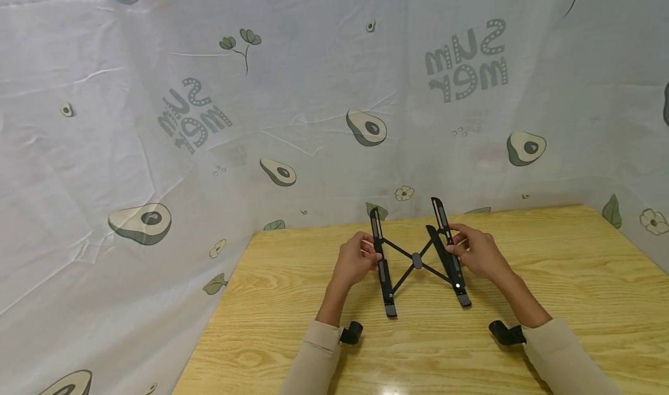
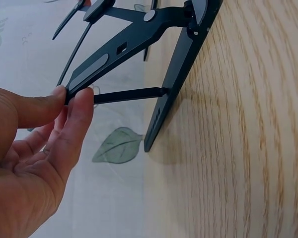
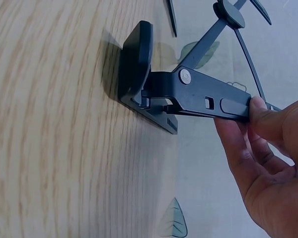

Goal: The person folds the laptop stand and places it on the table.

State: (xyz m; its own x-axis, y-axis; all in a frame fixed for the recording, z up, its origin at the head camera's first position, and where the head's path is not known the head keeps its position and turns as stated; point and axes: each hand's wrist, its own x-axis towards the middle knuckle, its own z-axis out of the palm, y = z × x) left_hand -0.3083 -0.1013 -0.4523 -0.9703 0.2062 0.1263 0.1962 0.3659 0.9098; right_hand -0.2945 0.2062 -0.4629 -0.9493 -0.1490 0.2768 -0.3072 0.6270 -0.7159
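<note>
A black folding laptop stand (image 1: 417, 261) stands spread on the table, its crossed bars meeting at an oval grey hub. My left hand (image 1: 355, 259) pinches the stand's left arm between thumb and fingers. On the other side, my right hand (image 1: 478, 251) grips the right arm in the same way. Seen from the left wrist, the raised left arm (image 2: 114, 54) slopes up from a base leg (image 2: 161, 114), with a thin strut joining them. The right wrist view shows the right arm (image 3: 198, 91) lifted off its base leg, with a padded front lip (image 3: 136, 64) at the table.
The wood-grain table (image 1: 261, 348) ends at the back against a pale hanging sheet (image 1: 313, 81) printed with avocados, leaves and lettering. Black wrist-worn devices, one on the left sleeve (image 1: 316, 348) and one on the right sleeve (image 1: 559, 348), stick out inward over the table.
</note>
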